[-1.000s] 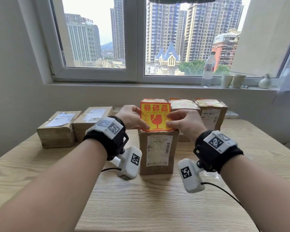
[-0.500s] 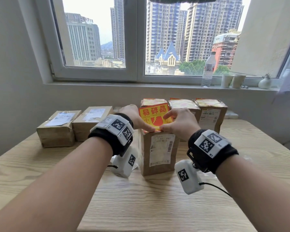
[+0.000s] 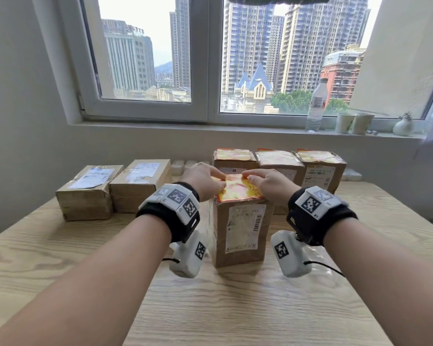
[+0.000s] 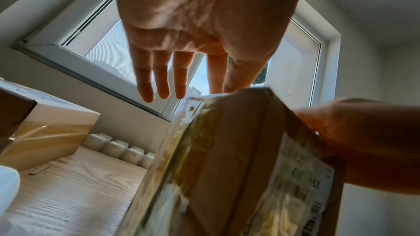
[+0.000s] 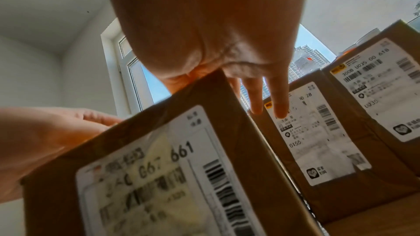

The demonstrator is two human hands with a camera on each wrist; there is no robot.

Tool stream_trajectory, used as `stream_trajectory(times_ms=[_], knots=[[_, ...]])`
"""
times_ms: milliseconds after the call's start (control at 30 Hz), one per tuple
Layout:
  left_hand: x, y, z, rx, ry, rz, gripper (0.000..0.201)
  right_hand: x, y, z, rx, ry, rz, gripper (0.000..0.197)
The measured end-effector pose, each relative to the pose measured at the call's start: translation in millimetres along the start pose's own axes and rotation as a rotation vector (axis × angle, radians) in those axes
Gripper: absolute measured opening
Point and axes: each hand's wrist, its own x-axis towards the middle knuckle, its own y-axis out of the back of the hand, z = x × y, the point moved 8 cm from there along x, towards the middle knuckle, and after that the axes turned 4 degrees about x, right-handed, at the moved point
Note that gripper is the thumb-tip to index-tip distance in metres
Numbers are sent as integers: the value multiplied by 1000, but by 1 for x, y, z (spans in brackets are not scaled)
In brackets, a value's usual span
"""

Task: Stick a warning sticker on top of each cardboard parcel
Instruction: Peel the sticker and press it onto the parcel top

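Note:
A tall brown cardboard parcel [image 3: 240, 231] [image 4: 227, 168] [image 5: 159, 168] stands upright mid-table with a white shipping label on its front. A yellow and red warning sticker [image 3: 238, 189] lies across its top. My left hand [image 3: 211, 179] [image 4: 195, 89] comes over the top from the left, fingers straight, thumb and forefinger laid on the sticker. My right hand [image 3: 254, 178] [image 5: 261, 96] mirrors it from the right, its fingertips on the sticker's far edge. From both wrist views the parcel's top edge hides the sticker and the fingertips on it.
Three upright parcels [image 3: 278, 161] with stickers on top stand in a row just behind. Two flat parcels [image 3: 90, 191] with bare tops lie at the back left. The wooden table [image 3: 235, 308] stretches toward me. A bottle [image 3: 316, 106] and cups [image 3: 355, 123] sit on the windowsill.
Both hands have brought the sticker down from upright in front of me to flat on the parcel's top, and my wrists have dropped lower.

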Motion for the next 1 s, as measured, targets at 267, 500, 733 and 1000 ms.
stream_trajectory(times_ms=[267,500,733,1000], knots=[[2,-3,-13,-78,93,-29,35,0,-1,5,88,-51,5,44],[-2,-7,-19,-364,187,-52,41,-9,1,4,60,-27,4,42],[-6,-10,-24,-411,248,-66,45,-10,7,12,33,-66,41,47],[-17,-27,-34,-528,396,-220,37,-25,4,28,217,-259,50,31]])
